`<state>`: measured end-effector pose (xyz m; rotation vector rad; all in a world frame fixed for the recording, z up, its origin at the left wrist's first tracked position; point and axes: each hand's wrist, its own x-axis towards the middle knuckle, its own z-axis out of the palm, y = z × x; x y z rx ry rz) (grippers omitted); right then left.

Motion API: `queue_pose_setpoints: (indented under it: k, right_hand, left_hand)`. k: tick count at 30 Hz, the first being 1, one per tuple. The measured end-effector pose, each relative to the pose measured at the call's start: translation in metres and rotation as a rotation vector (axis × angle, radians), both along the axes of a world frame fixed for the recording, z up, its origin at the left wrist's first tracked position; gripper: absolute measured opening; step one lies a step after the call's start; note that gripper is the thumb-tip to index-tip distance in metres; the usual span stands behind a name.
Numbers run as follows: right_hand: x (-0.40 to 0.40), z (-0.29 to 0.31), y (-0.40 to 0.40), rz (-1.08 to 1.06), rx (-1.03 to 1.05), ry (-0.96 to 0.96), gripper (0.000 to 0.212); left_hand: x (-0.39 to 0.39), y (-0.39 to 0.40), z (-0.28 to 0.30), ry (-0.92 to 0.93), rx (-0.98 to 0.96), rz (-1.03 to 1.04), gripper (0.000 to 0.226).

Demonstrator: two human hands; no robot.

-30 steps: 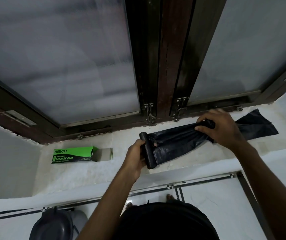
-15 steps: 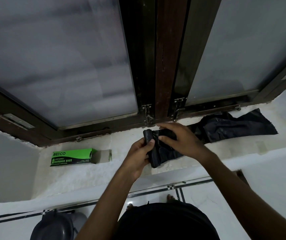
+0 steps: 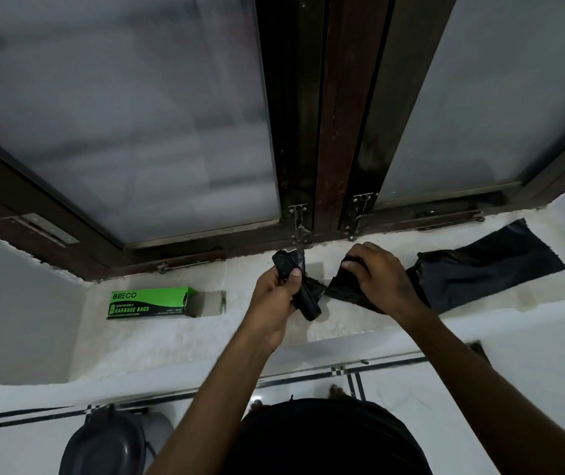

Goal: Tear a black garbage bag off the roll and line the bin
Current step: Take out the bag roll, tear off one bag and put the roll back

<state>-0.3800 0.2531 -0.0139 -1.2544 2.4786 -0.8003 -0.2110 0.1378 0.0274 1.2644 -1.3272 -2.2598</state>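
Note:
My left hand (image 3: pixel 276 298) grips the black roll of garbage bags (image 3: pixel 303 296) above the white window sill (image 3: pixel 205 337). My right hand (image 3: pixel 375 275) pinches the near end of an unrolled black garbage bag (image 3: pixel 479 269), which trails right along the sill. Between the hands the bag is split at its upper edge and only a thin strip near the lower edge still joins it to the roll. A dark grey bin (image 3: pixel 106 443) with its lid on stands on the floor at the lower left.
A green garbage bag box (image 3: pixel 149 303) lies open on the sill to the left. A dark wooden window frame (image 3: pixel 329 132) with frosted panes and metal latches rises behind the sill. White tiled floor and bare toes show below.
My right hand slid from mid-bag to the roll, gripped the bag there, and has now pulled right. A gap has opened between roll and bag.

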Motion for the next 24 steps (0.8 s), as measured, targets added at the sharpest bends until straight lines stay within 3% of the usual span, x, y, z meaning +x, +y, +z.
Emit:
queue_pose_setpoints:
  k: [3,7,11,15,18,24]
  right_hand:
    - [0.006,0.013,-0.003,0.093,-0.006,-0.072,0.014]
    - [0.013,0.029,-0.009,-0.003,-0.115,-0.15,0.034]
    - [0.02,0.027,-0.013,-0.033,0.009,0.158,0.042]
    - [0.014,0.004,-0.003,0.135,0.028,0.478,0.037]
    - [-0.01,0.0,0.02,0.015,0.071,0.419,0.034]
    - [-0.017,0.0,0.022,-0.047,0.037,0.286,0.045]
  left_hand:
    - [-0.003,-0.002,-0.002,-0.025,0.02,0.086,0.018]
    - [-0.004,-0.003,-0.001,-0.006,0.079,0.16,0.027]
    - [-0.007,-0.005,0.003,-0.011,0.105,0.134,0.025]
    - [0.0,-0.006,0.004,-0.07,0.06,0.137,0.022]
    - [0.013,-0.024,0.001,-0.09,0.074,0.271,0.033]
    - [0.01,-0.022,0.007,-0.02,0.096,0.268,0.034]
